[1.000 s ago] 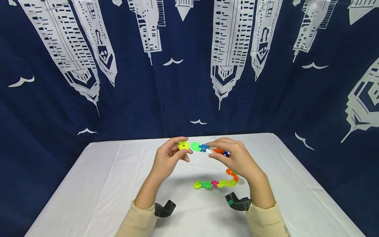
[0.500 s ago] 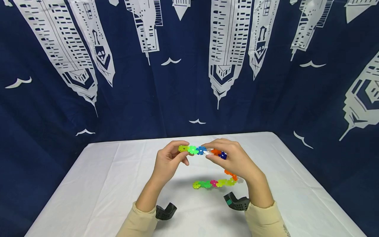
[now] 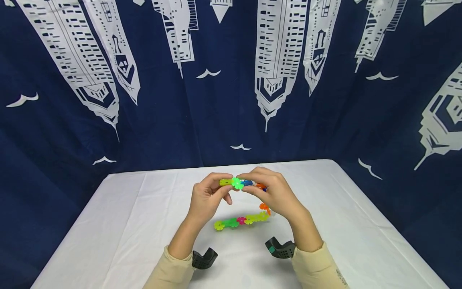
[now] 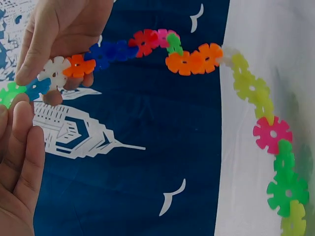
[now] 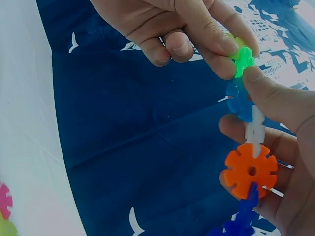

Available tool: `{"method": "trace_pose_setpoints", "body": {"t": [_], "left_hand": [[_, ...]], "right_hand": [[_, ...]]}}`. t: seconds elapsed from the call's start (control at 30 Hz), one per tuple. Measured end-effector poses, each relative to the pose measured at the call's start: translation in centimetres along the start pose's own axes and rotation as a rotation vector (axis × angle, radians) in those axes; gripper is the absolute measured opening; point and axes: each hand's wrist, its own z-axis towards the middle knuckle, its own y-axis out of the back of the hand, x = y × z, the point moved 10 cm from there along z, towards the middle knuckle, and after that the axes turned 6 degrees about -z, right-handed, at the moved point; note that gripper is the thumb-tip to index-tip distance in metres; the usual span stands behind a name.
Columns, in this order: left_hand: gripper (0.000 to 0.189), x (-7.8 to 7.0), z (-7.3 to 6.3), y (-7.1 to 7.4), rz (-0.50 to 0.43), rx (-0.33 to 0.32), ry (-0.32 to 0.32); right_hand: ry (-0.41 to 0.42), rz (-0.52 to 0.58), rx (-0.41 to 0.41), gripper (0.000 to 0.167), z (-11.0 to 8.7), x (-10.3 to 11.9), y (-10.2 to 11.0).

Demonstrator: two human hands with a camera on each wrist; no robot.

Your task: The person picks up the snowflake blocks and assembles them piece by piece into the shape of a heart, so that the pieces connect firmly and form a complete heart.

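A long chain of slotted plastic snowflake discs hangs between the raised hands and the table. My left hand point(image 3: 203, 198) pinches a yellow snowflake disc point(image 3: 224, 182) at the chain's upper end. Right beside it is a bright green disc point(image 3: 237, 183), touching the yellow one. With thumb and fingers my right hand point(image 3: 278, 194) grips the chain around the green disc and the blue disc point(image 5: 238, 98). A white disc point(image 4: 53, 72), an orange disc point(image 5: 251, 169) and dark blue ones follow, partly hidden by the right hand in the head view.
The chain's lower part, with a pink disc point(image 3: 241, 220) among green and yellow ones, lies along the white tablecloth point(image 3: 144, 224). Behind the table hangs a dark blue curtain point(image 3: 162, 120) with white building prints. Black wrist devices sit at both cuffs.
The gap between the yellow and green discs has closed. My right hand has moved left along the chain toward the green disc, and the chain's lower part has shifted left on the table.
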Motion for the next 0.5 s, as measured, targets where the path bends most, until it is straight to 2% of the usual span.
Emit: {"method": "trace_pose_setpoints", "body": {"t": [0.13, 0.3, 0.5], "left_hand": [[0.025, -0.3, 0.1, -0.2, 0.0, 0.046, -0.012], [0.025, -0.9, 0.1, -0.5, 0.069, 0.118, -0.051], [0.025, -1.2, 0.1, -0.8, 0.114, 0.126, -0.078]], "right_hand": [[0.016, 0.0, -0.008, 0.027, 0.0, 0.2, 0.2], [0.047, -0.014, -0.005, 0.029, -0.1, 0.5, 0.4], [0.089, -0.045, -0.029, 0.03, -0.2, 1.0, 0.5]]}}
